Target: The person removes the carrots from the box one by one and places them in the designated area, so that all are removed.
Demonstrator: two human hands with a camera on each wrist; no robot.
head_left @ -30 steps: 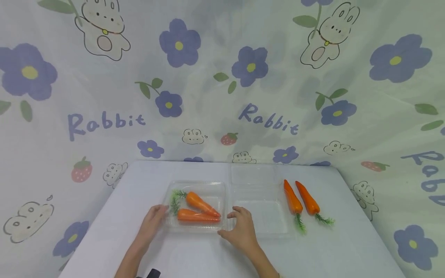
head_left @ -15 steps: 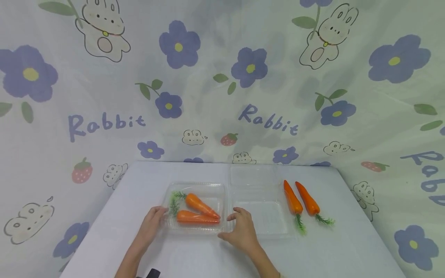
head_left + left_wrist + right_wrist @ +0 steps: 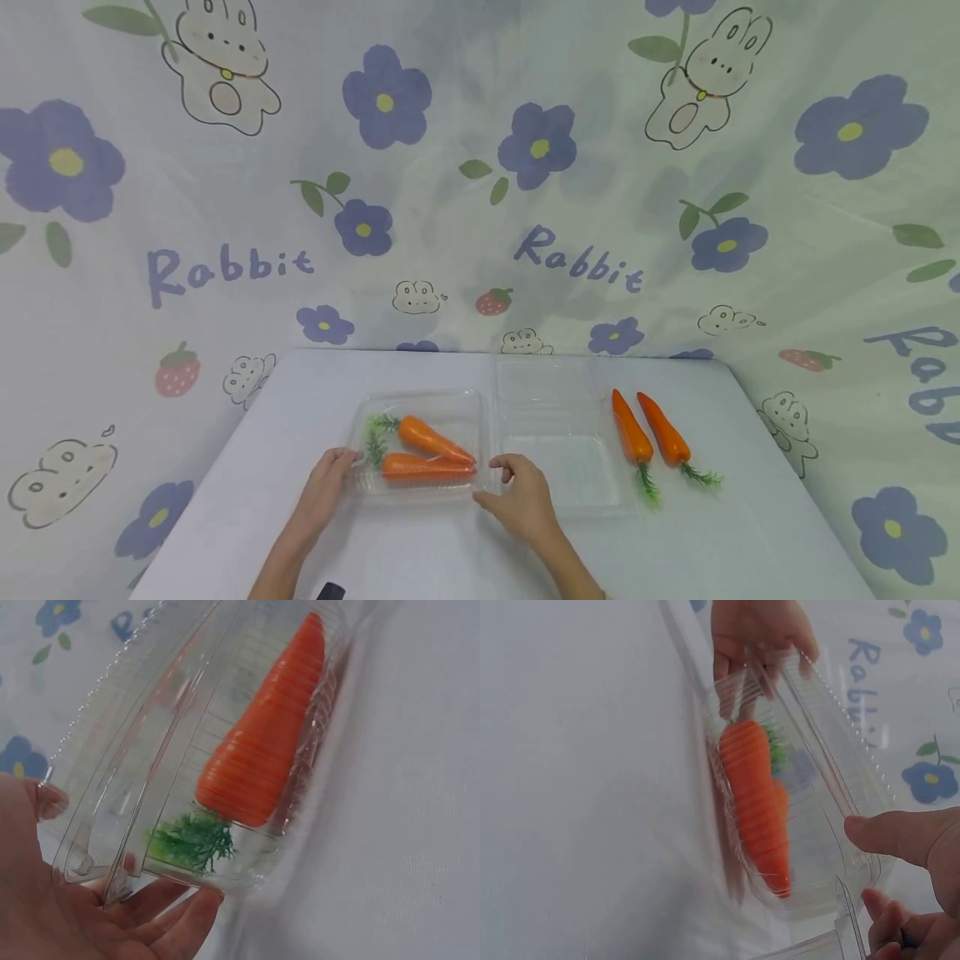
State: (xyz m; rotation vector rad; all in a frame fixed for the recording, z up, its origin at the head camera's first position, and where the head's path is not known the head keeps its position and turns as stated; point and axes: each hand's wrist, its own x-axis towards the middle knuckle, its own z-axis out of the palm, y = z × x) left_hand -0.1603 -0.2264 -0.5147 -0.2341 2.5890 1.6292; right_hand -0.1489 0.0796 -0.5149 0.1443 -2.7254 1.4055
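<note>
A clear plastic clamshell box (image 3: 420,404), lid closed, has two orange carrots (image 3: 427,467) with green tops inside. My left hand (image 3: 324,483) holds its left end, thumb at the lid rim and fingers round the lower side in the left wrist view. At the right end my right hand (image 3: 517,500) grips the box, its thumb (image 3: 892,832) on the rim and the fingers curled below. The carrots' leafy tops (image 3: 195,840) lie towards the left hand, tips towards the right.
A second clear clamshell box (image 3: 562,471) stands open just right of the right hand, its lid (image 3: 546,379) laid back. Two more carrots (image 3: 633,429) lie beyond it on the white table (image 3: 750,533). A printed curtain (image 3: 450,167) hangs behind the table's far edge.
The closed box has shifted slightly left and its far rim sits a little higher in the head view. My right fingers have drawn in a bit; the left hand has barely moved.
</note>
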